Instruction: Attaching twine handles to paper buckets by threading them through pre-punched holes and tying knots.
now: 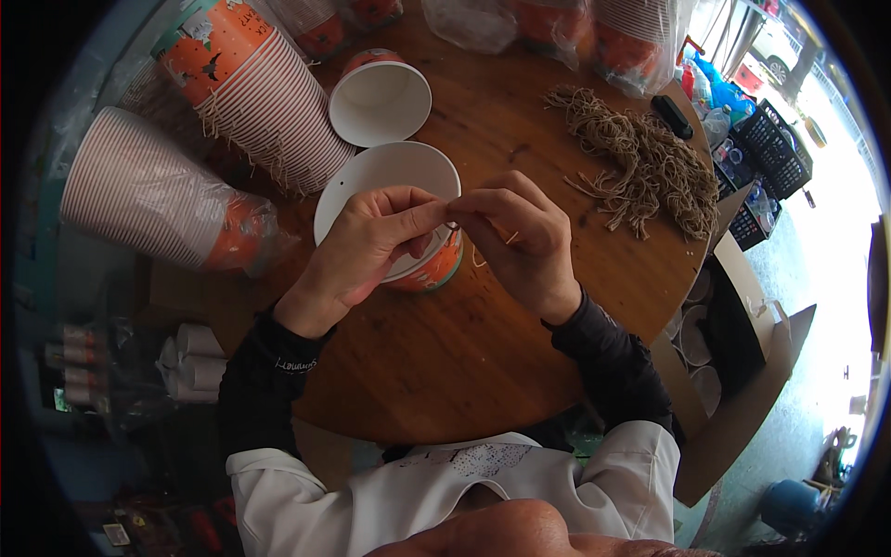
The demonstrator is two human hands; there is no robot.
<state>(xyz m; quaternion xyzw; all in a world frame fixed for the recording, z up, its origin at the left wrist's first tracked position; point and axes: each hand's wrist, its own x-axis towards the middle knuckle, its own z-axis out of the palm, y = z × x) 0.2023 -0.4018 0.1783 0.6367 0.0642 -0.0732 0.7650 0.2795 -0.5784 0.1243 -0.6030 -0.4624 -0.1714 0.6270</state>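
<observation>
My left hand (379,239) and my right hand (522,237) meet fingertip to fingertip over a white paper bucket (348,200) with an orange printed outside. Both are closed in a pinch. A thin, pale string (479,256) hangs below my right fingers, and its upper part is hidden between the fingertips. The bucket stands upright on the table, partly covered by my left hand, with a small dark hole near its rim. Just behind it, a second paper bucket (382,100) is tipped so that its white inside shows.
Nested bucket stacks (269,97) lean at the left, one in clear plastic (153,190). A tangled heap of brown strings (640,153) lies at the right of the round wooden table (418,371), beside a small black object (672,117). An open cardboard box (742,408) and black crates (766,153) stand beyond.
</observation>
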